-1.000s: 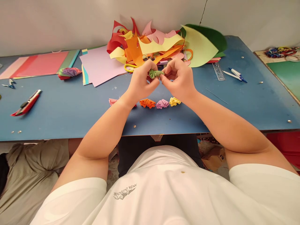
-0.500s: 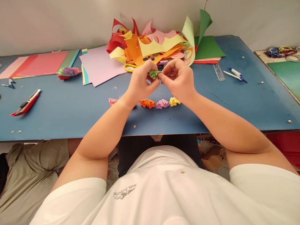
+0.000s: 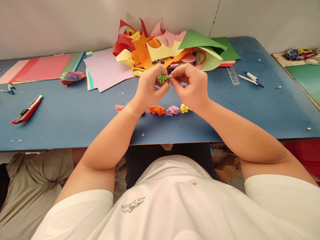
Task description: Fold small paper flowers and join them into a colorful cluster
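Note:
A small green folded-paper piece with ruffled, curled edges is held above the table between both hands. My left hand is closed around its ruffled end. My right hand pinches the narrow tip with thumb and finger. Below my hands, similar pleated paper pieces lie in a row: an orange one, a purple one and a yellow one. A pink piece is partly covered by my left forearm, which also hides most of a red piece beside it.
Coloured paper scraps are heaped at the back, with yellow-handled scissors beside them. Left are paper sheets, a multicoloured paper bundle and a red utility knife. Right are a clear ruler, pens and a thin wire.
The dark green sheet at the back has flopped from upright down to the left over the scraps; the light green one has dropped rightward. The green piece has turned slightly between my fingers.

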Available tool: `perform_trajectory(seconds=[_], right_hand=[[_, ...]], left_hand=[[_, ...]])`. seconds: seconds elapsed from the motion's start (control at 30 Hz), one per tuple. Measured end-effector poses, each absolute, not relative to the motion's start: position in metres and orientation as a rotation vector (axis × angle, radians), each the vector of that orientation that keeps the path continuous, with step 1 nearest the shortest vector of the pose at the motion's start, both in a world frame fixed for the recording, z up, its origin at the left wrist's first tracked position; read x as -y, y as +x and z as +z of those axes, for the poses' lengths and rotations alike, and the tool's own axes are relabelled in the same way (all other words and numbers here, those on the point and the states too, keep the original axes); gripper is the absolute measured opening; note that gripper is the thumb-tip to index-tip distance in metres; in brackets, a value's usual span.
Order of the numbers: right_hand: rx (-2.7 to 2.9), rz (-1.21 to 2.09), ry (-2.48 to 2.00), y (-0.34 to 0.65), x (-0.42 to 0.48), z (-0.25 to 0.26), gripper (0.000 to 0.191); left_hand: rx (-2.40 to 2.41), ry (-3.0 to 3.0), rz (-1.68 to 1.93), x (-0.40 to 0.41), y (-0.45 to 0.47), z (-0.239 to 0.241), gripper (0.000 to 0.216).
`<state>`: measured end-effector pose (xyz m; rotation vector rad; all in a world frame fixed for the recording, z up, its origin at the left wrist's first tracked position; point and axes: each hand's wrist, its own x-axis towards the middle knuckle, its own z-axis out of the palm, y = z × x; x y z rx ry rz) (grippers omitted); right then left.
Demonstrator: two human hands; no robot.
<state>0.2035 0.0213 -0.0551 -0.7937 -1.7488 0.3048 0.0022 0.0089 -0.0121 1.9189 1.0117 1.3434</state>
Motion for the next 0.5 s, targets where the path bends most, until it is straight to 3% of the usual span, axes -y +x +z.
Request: perform_trajectory(seconds=[0.27,0.5], right_hand=[[1.813,0.127,-0.791,0.214,-0.032,-0.056,0.014],[1.851,0.110,-0.777,0.218,-0.045,-0.058,0.021]], left_hand=[[-0.959,1.426,1.197,-0.007,0.007,-0.007,0.041],[-0.884,1.290,1.157,-0.018,-0.002,-0.006,0.029]])
